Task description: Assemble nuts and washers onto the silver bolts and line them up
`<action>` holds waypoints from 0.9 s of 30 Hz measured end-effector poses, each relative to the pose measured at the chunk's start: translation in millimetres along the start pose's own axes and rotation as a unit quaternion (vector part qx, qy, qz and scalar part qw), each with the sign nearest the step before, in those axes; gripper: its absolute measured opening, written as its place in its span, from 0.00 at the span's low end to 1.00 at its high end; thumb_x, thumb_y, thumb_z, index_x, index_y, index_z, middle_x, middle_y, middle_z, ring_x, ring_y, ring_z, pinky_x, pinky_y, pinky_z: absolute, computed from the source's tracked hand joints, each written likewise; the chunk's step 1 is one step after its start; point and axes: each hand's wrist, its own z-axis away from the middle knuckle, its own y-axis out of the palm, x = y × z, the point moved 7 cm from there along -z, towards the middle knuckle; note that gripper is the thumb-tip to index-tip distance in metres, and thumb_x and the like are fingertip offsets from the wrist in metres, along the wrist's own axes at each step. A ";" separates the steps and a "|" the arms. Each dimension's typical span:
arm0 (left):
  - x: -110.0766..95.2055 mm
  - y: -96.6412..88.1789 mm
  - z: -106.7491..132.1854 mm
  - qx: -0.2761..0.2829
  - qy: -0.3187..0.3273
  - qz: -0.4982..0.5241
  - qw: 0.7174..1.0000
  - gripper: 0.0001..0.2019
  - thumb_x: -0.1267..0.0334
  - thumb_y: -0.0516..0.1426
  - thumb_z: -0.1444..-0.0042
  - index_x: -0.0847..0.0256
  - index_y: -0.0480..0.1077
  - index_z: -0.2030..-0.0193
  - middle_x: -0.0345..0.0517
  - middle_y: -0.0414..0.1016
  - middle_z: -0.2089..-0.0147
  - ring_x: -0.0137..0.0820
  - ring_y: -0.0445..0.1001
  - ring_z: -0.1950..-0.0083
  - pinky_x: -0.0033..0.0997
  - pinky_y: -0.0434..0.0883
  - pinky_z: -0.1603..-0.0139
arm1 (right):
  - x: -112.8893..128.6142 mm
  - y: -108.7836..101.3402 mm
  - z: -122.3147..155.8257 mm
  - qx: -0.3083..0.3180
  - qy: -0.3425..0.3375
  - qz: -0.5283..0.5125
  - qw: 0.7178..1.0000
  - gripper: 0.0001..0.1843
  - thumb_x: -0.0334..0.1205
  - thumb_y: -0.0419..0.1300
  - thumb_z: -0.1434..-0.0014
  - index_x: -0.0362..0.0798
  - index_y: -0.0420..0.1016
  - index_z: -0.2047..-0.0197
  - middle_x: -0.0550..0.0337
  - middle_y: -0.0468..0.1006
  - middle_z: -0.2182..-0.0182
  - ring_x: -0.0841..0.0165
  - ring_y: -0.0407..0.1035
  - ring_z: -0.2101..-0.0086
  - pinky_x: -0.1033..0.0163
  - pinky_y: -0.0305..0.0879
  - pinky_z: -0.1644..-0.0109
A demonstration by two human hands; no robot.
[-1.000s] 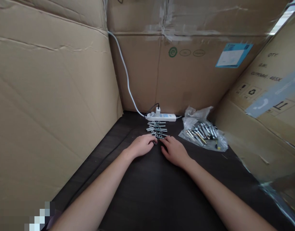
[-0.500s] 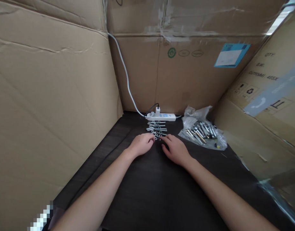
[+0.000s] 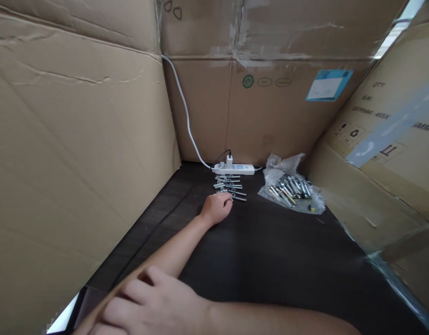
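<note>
My left hand (image 3: pixel 217 207) rests on the dark tabletop at the near end of a row of metal bolts (image 3: pixel 231 186). Its fingers are curled closed; what they hold, if anything, is hidden. One bolt (image 3: pixel 239 199) sticks out just right of the knuckles. Small rings, nuts or washers, lie among the bolts at their left ends. Low in the view, my right hand (image 3: pixel 154 300) lies across my left forearm, its fingers bent and partly apart, touching the skin. No object shows in it.
Behind the bolts lies a white power strip (image 3: pixel 247 169) with a plug and cables. To the right, a clear plastic bag (image 3: pixel 270 174) holds several metal anchor bolts (image 3: pixel 291 190). Cardboard walls (image 3: pixel 203 111) stand at the left, back and right. A black cable (image 3: pixel 154 229) crosses the table's left side.
My right hand has left the bolts and come back and left onto my left forearm. My left hand has shifted slightly right at the row. The camera view has shifted a little.
</note>
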 end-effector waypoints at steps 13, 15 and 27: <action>19.5 -3.8 -8.4 -0.055 -0.068 0.063 0.994 0.12 0.70 0.47 0.47 0.62 0.68 0.77 0.40 0.69 0.75 0.27 0.66 0.71 0.24 0.60 0.67 | -13.5 18.6 29.6 -0.066 0.000 0.030 0.997 0.10 0.35 0.45 0.35 0.49 0.66 0.64 0.64 0.69 0.67 0.71 0.61 0.68 0.63 0.56 0.65; 19.3 -3.0 -8.5 -0.052 -0.066 0.071 0.994 0.11 0.70 0.47 0.48 0.62 0.67 0.77 0.39 0.68 0.76 0.27 0.66 0.71 0.24 0.60 0.67 | -10.4 18.9 24.5 -0.063 -0.025 0.031 0.997 0.10 0.34 0.45 0.35 0.54 0.65 0.58 0.67 0.70 0.63 0.72 0.62 0.65 0.63 0.56 0.62; 24.6 -1.5 -8.9 -0.059 -0.079 0.137 0.986 0.11 0.70 0.47 0.49 0.62 0.64 0.79 0.38 0.66 0.78 0.27 0.65 0.72 0.24 0.60 0.68 | -13.0 23.0 18.4 -0.066 -0.014 -0.006 0.998 0.11 0.33 0.44 0.35 0.53 0.66 0.58 0.69 0.71 0.65 0.72 0.63 0.67 0.64 0.57 0.68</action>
